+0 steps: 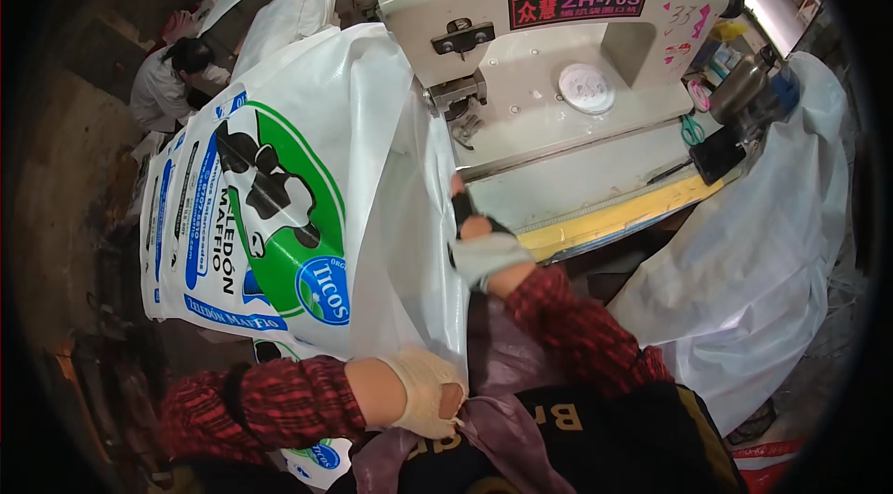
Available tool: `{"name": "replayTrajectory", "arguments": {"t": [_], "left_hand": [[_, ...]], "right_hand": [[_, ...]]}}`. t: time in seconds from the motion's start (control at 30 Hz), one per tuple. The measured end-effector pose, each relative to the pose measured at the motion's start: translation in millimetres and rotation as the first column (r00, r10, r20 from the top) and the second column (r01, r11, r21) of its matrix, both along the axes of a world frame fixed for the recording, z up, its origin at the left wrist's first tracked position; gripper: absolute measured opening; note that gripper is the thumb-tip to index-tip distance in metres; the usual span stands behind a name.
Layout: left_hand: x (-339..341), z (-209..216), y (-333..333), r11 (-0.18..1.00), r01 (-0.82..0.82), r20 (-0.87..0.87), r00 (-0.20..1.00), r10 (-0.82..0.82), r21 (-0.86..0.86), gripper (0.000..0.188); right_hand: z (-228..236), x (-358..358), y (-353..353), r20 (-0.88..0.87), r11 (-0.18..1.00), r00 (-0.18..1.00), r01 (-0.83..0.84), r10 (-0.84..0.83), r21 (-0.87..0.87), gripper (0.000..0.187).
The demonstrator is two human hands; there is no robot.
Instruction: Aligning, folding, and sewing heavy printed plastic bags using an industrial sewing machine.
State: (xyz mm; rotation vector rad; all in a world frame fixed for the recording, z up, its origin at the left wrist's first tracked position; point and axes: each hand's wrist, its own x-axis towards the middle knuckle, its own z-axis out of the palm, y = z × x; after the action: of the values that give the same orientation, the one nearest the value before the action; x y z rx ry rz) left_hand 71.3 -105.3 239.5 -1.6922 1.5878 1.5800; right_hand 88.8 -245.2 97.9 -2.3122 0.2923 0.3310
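Observation:
A large white woven sack (381, 178), printed with a green oval and a black-and-white cow, hangs from the sewing machine (549, 38) down the left. Its right edge runs below the machine's needle area. My right hand (488, 247), in a pale fingerless glove with black wrap on a finger, is closed on that edge just below the machine bed. Nearer my body, my left hand (428, 392), in a beige glove, is curled closed at the sack's lower corner. Its fingertips are partly hidden.
A yellow strip (614, 220) borders the machine bed's front. Teal scissors (691, 130) and a black object (719, 156) lie at its right end. A big white sheet (744, 261) drapes at right. Another person (167, 89) works at far left. More printed sacks (321, 457) lie below.

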Motion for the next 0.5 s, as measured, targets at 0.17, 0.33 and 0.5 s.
{"name": "replayTrajectory", "arguments": {"t": [0.17,0.33,0.5], "left_hand": [[70,61,33,0.955,0.129,0.585,0.766,-0.266,0.266,0.027],[69,122,40,0.985,0.045,0.683,0.725,0.083,-0.167,0.020],[8,-24,-12,0.851,-0.001,0.110,0.992,0.068,-0.525,0.027]], "right_hand": [[-9,-37,9,-0.123,0.996,0.992,0.010,-0.021,-0.092,0.073],[44,33,-19,-0.039,0.990,0.996,0.079,-0.084,-0.118,0.058],[5,70,-31,0.203,0.987,0.966,0.159,-0.162,0.028,0.039]]}}
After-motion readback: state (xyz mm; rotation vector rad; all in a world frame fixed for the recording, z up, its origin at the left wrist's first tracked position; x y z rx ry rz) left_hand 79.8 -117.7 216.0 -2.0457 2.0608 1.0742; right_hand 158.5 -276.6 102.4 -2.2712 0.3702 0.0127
